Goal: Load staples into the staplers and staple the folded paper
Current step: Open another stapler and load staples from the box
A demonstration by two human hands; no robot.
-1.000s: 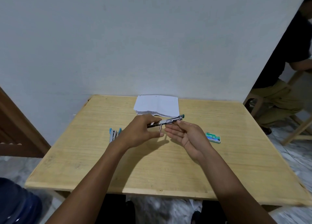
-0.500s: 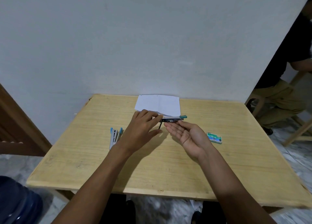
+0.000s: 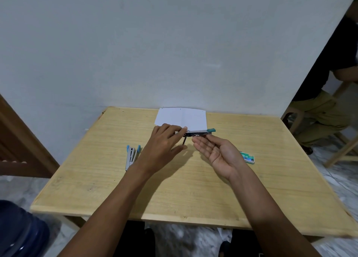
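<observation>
A small metal stapler with a teal tip [image 3: 199,133] is held above the wooden table [image 3: 271,189], lying roughly level. My left hand [image 3: 164,146] grips its left end with thumb and fingertips, and a thin metal rod hangs down from that end. My right hand [image 3: 219,150] is palm up, its fingertips touching the stapler's underside. The folded white paper [image 3: 182,118] lies behind the stapler against the wall. A second stapler with light blue ends [image 3: 131,156] lies on the table to the left. A green staple box [image 3: 248,157] lies to the right.
A white wall rises right behind the table. At the far right a person sits on a wooden stool [image 3: 325,109]. A brown wooden panel [image 3: 21,146] stands at the left, and a dark blue container [image 3: 21,231] sits at the lower left.
The stapler has levelled out from a tilted position and moved a little farther from me. My left hand has stretched its fingers forward over the stapler's end. My right hand stays under it.
</observation>
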